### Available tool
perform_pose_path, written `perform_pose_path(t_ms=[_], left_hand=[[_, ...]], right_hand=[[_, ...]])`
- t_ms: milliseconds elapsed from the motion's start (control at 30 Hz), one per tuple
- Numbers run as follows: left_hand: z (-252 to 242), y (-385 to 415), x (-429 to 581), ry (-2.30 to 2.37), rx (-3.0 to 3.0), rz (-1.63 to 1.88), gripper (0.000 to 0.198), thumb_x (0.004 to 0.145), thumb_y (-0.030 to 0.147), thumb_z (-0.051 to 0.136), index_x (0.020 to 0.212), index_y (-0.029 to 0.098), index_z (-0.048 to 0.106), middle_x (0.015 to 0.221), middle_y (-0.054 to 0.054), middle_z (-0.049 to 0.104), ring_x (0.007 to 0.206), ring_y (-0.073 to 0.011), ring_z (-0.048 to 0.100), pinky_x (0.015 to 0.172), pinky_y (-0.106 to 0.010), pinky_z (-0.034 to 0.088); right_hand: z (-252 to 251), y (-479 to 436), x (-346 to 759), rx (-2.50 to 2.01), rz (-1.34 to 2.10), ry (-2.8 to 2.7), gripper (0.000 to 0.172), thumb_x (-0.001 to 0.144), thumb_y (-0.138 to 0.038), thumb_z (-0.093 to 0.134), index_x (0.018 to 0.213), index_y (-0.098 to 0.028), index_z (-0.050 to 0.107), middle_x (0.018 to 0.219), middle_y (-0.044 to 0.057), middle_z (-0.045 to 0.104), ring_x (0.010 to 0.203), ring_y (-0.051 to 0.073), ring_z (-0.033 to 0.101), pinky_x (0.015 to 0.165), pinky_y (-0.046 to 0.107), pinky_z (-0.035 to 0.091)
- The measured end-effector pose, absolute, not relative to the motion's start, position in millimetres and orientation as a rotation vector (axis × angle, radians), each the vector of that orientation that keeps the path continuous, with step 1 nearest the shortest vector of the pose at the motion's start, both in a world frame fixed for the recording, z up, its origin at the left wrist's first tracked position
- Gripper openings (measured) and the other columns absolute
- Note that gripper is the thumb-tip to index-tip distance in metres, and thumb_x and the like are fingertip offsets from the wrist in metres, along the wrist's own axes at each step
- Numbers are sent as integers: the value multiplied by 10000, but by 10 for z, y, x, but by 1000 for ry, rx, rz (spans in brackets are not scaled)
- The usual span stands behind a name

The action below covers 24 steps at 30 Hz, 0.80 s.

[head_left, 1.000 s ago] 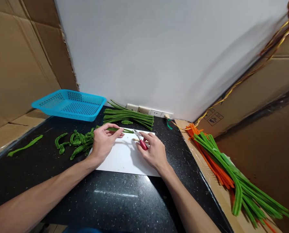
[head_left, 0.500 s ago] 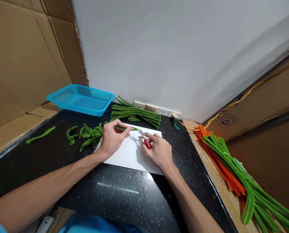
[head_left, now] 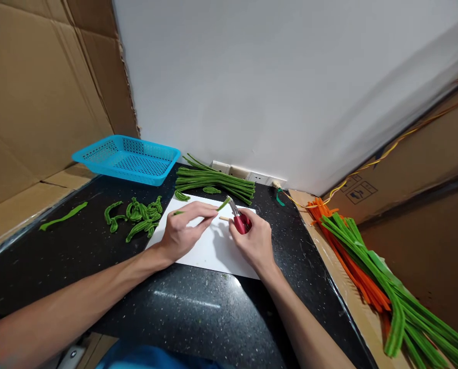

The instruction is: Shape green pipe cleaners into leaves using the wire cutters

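Over a white sheet (head_left: 201, 247), my left hand (head_left: 184, 230) pinches a green pipe cleaner (head_left: 224, 205) that sticks out past the fingertips to the right. My right hand (head_left: 254, 241) is wrapped round red-handled pliers (head_left: 239, 220). Their metal jaws meet the free end of the pipe cleaner. A short pale stick (head_left: 224, 219) lies on the sheet between the hands. Left of the sheet, several bent and looped green pipe cleaner pieces (head_left: 140, 212) form a loose pile. One small looped piece (head_left: 181, 196) rests at the sheet's upper left corner.
A blue perforated basket (head_left: 144, 177) stands at the back left. Straight green pipe cleaners (head_left: 213, 179) lie along the wall by the power sockets (head_left: 259, 177). Orange pipe cleaners (head_left: 359, 277) and longer green bundles (head_left: 396, 302) lie at right on cardboard. A flat green strip (head_left: 63, 216) lies far left.
My left hand has shifted slightly right and down, and the pipe cleaner now slants upward to the jaws. The pliers have turned more upright. The looped piece at the sheet's corner has come into view.
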<state>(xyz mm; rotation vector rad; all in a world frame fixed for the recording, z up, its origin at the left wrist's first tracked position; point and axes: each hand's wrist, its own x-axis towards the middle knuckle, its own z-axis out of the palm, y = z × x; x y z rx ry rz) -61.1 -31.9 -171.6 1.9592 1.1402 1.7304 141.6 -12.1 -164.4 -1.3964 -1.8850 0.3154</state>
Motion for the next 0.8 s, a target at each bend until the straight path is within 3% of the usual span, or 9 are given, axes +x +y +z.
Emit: perform_pose_path(t_ms=[100, 167, 233, 333, 467, 567, 667, 800], left_hand=[[-1727, -339, -633, 972, 2140, 1754, 202, 927, 201, 721, 1059, 279, 852, 1307, -94, 732, 1196, -274, 712, 1042, -456, 616], [-1720, -343, -632, 934, 2168, 1832, 283, 916, 159, 708, 1113, 307, 846, 1393, -94, 652, 1251, -280, 675, 1073, -470, 598], [-1699, -339, -627, 910, 2137, 1895, 302, 919, 130, 655, 1076, 296, 853, 1342, -104, 637, 1203, -276, 680, 1037, -467, 607], [-1667, -319, -641, 940, 2041, 1866, 294, 892, 109, 587, 870, 244, 848, 1203, -119, 666, 1077, -271, 688, 927, -457, 616], [-1666, -279, -706, 877, 1873, 1719, 219, 698, 101, 553, 593, 221, 704, 1026, -108, 721, 937, -275, 670, 836, -454, 567], [-1645, -248, -741, 809, 1623, 1782, 152, 601, 131, 521, 501, 226, 584, 919, -95, 731, 884, -275, 647, 836, -449, 525], [-1572, -232, -724, 788, 1549, 1619, 183, 647, 160, 550, 643, 223, 722, 892, -97, 744, 913, -291, 656, 880, -445, 509], [-1481, -277, -618, 639, 1343, 1226, 309, 941, 329, 551, 1047, 191, 807, 1021, -118, 777, 948, -282, 708, 910, -428, 529]], right_hand=[[-1629, -97, 1476, -1334, 233, -1755, 184, 875, -309, 639, 1017, -202, 690, 899, 50, 750, 738, 213, 666, 728, 328, 509], [-1592, -85, 1538, -1281, 144, -1707, 149, 913, -305, 613, 1012, -202, 658, 899, 53, 723, 732, 203, 646, 723, 326, 512], [-1545, -78, 1606, -1214, 25, -1692, 116, 946, -298, 596, 1011, -209, 632, 881, 46, 685, 725, 196, 624, 716, 323, 509], [-1498, -82, 1689, -1132, -117, -1673, 76, 970, -301, 596, 979, -226, 605, 847, 33, 631, 712, 190, 592, 694, 323, 495], [-1506, -102, 1732, -1137, -136, -1561, 92, 984, -315, 603, 946, -235, 579, 771, -4, 564, 629, 165, 518, 634, 309, 467], [-1527, -107, 1741, -1138, -172, -1555, 86, 994, -309, 592, 948, -240, 570, 746, -14, 536, 613, 165, 518, 626, 312, 475], [-1524, -104, 1744, -1027, -268, -1672, 11, 986, -258, 583, 987, -248, 578, 797, 20, 587, 679, 196, 585, 660, 340, 512], [-1503, -109, 1735, -870, -357, -1871, 113, 962, -157, 565, 1000, -250, 616, 843, 55, 663, 753, 219, 633, 704, 356, 537]])
